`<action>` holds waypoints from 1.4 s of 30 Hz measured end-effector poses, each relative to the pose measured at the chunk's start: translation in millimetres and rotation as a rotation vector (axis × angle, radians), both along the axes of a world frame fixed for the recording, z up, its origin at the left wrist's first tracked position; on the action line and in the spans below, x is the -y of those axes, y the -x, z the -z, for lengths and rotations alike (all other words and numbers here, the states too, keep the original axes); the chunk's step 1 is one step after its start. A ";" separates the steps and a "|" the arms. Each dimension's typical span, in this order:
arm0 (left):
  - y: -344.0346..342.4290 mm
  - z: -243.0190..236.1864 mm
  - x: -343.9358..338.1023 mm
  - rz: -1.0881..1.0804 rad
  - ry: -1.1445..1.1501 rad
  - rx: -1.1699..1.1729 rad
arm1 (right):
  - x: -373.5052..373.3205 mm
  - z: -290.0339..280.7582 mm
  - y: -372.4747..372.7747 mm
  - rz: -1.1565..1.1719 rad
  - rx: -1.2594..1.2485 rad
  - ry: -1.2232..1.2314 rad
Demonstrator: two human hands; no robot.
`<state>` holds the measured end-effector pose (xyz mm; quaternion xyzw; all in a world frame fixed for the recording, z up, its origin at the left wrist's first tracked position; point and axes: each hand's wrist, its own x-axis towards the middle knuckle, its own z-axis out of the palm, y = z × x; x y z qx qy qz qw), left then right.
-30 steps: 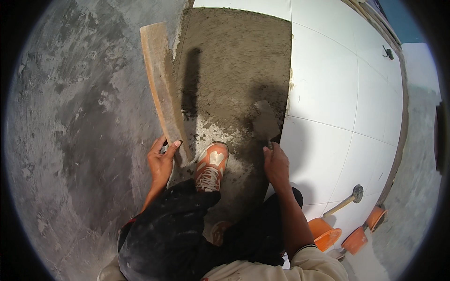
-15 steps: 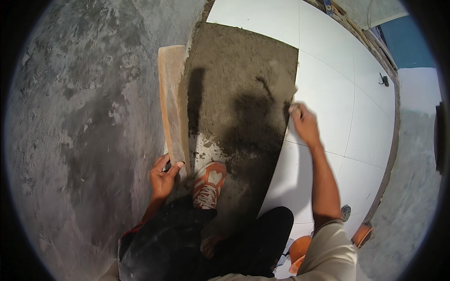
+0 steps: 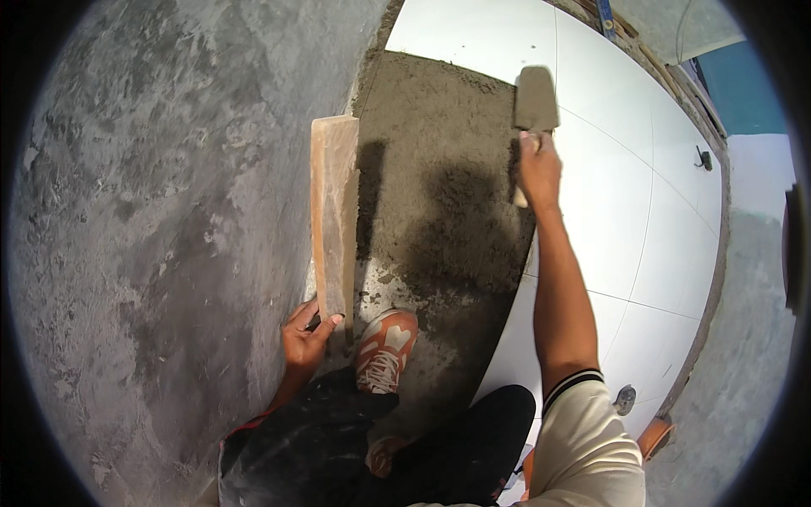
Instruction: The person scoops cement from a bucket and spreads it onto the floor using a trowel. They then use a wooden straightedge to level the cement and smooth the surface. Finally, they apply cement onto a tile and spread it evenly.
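My left hand (image 3: 308,338) grips the lower end of a wooden board (image 3: 334,194), which stands along the left side of a bed of grey mortar (image 3: 422,110), beside the rough grey plastered surface. My right hand (image 3: 538,169) is closed on a trowel (image 3: 535,97) at the upper right of the mortar, its blade coated grey at the edge of the white tiles (image 3: 608,228). My shoe (image 3: 384,355), orange and white, rests on the lower part of the bed, below a dark shadow.
The rough grey surface (image 3: 169,211) fills the left. Along the right edge of the tiles are timber strips (image 3: 655,68), a blue tool (image 3: 606,17), a small dark object (image 3: 702,158), a mallet head (image 3: 624,401) and an orange container (image 3: 655,438). A grey wall (image 3: 752,313) lies beyond.
My right hand and trowel have moved far up the mortar to the tile edge, the arm now stretched out. The board in my left hand has turned more upright and sits lower and further right.
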<state>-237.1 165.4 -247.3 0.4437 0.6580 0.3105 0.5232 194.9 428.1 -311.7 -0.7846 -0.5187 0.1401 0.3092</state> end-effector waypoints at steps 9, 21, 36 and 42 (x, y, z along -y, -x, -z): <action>1.3 -0.3 0.7 -0.001 0.016 0.014 | -27.9 -2.2 59.3 -0.086 -0.122 0.217; 9.9 17.9 7.6 -0.038 -0.015 0.067 | -16.3 -21.0 87.3 0.117 -0.982 0.240; 7.6 26.1 10.0 -0.065 -0.027 0.024 | -54.6 -42.1 139.9 -0.268 -0.744 0.478; 3.4 13.2 2.3 -0.056 -0.035 0.030 | -122.7 -56.5 43.4 -0.594 0.250 0.209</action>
